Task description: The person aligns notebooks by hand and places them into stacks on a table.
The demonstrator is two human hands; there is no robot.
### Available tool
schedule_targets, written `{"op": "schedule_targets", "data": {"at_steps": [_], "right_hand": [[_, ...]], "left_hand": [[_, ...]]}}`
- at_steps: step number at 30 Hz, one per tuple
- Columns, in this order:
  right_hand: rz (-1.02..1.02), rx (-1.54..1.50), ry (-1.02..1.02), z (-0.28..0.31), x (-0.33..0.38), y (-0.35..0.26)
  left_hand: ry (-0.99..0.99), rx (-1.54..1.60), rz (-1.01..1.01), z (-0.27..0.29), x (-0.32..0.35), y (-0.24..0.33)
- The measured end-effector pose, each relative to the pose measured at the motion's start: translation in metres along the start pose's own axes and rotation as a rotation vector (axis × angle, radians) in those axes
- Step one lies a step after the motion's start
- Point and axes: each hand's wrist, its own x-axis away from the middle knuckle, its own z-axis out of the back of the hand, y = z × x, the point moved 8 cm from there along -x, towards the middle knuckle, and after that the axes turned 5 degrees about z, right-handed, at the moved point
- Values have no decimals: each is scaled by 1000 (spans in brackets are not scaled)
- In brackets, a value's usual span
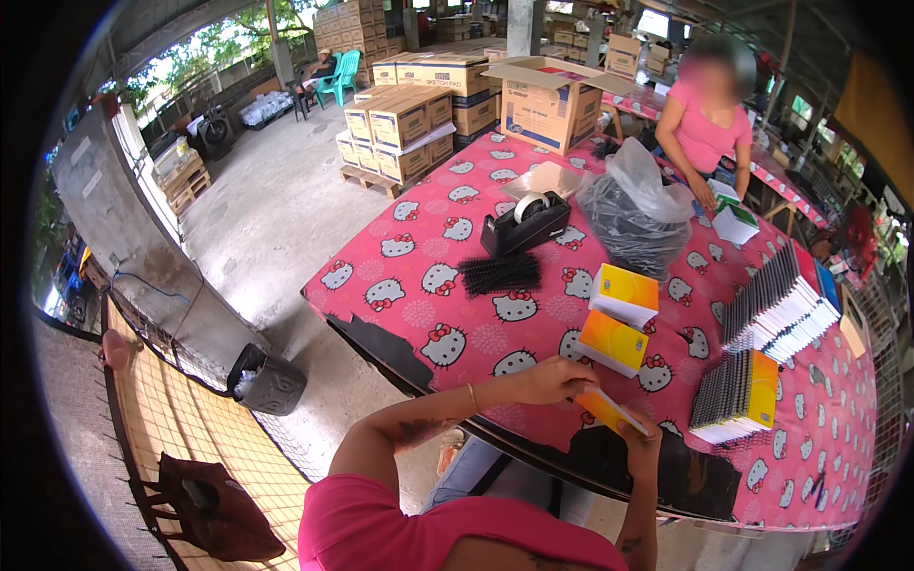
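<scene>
A small pad with an orange and yellow cover [606, 409] is tilted over the table's near edge. My right hand [642, 443] grips its right end, thumb on top. At its upper left end my left hand [560, 379] is closed with fingertips pinched together; what lies between them is too small to make out. Just beyond are two stacks of yellow-covered pads without visible coils [624, 293]. To the right stands a row of coil-bound yellow notebooks [733, 398], with a longer row of coil-bound notebooks [776, 309] behind it. A bundle of black plastic binding coils [500, 274] lies left of centre.
On the pink patterned table [409, 276] are a black tape dispenser [526, 226], a clear bag of dark contents [633, 214] and an open carton [543, 109]. Across it a person in pink [709, 124] handles small pads. A dark bin [268, 381] stands at left.
</scene>
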Motion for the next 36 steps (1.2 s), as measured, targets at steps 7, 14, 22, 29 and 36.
{"op": "schedule_targets", "data": {"at_steps": [7,14,22,29,36], "right_hand": [[-1,16,-35,1,1,4],[-8,49,-42,0,1,2],[-40,-42,45,1,5,0],[-13,-12,56,-2,5,-7],[-39,-55,46,-1,4,-9]], "left_hand": [[-21,-51,-92,6,2,12],[175,-416,-336,10,15,41],[205,-521,-350,8,12,45],[196,-456,-346,5,10,48],[91,-525,-308,4,4,31]]}}
